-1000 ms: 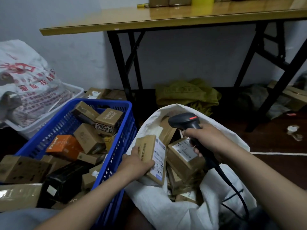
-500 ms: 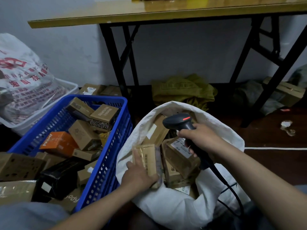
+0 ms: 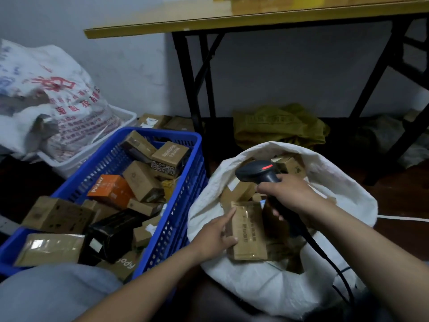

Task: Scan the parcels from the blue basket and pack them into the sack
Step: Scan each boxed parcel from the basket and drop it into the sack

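The blue basket (image 3: 181, 205) stands at the left, holding several cardboard parcels, an orange box (image 3: 109, 190) and a black box (image 3: 113, 233). To its right the white sack (image 3: 255, 282) lies open with several parcels inside. My left hand (image 3: 217, 235) rests on a flat brown parcel (image 3: 249, 231) lying on the pile in the sack, fingers loosely on its left edge. Over the sack, my right hand (image 3: 290, 194) grips the black barcode scanner (image 3: 257, 170) by its handle, and the scanner's cable (image 3: 329, 263) trails down to the right.
A yellow-topped folding table (image 3: 255, 17) with black legs stands behind. A printed white bag (image 3: 53, 101) sits in a white bin at the far left. A crumpled yellow-green bag (image 3: 278, 124) lies under the table. Loose parcels lie behind the basket. My knee (image 3: 53, 296) is at bottom left.
My left hand has lowered the flat parcel from label-up in front of the scanner down onto the pile in the sack, laying it flat. The view has shifted rightward.
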